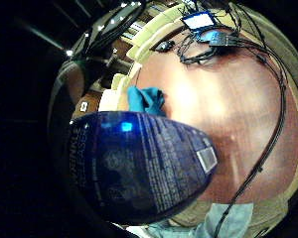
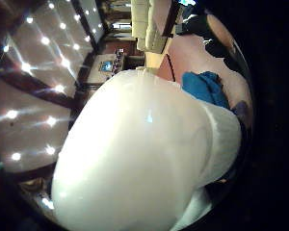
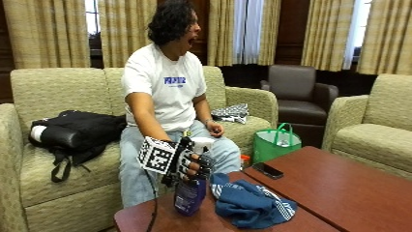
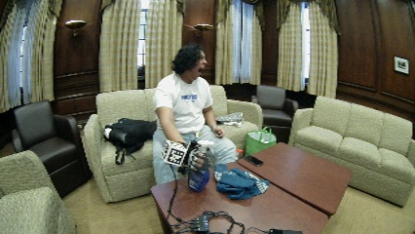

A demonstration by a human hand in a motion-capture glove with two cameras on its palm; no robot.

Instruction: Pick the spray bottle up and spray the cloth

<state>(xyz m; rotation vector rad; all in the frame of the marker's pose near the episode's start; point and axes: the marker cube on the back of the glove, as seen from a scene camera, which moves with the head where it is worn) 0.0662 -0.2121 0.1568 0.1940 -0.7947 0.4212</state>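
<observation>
Item one, my gloved right hand (image 3: pixel 193 164): fingers curled round the neck of the blue spray bottle (image 3: pixel 190 195), which stands upright on the wooden worktop (image 3: pixel 341 186). Item two, blue cloth (image 3: pixel 251 205): bunched on the worktop just beside the bottle. Bare hand (image 3: pixel 213 129) rests on my lap.

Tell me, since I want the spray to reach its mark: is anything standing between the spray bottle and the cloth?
Nothing visible does. The gloved right hand grips the spray bottle, which stands on the table right beside the blue cloth. The phone lies farther back, off that line.
</observation>
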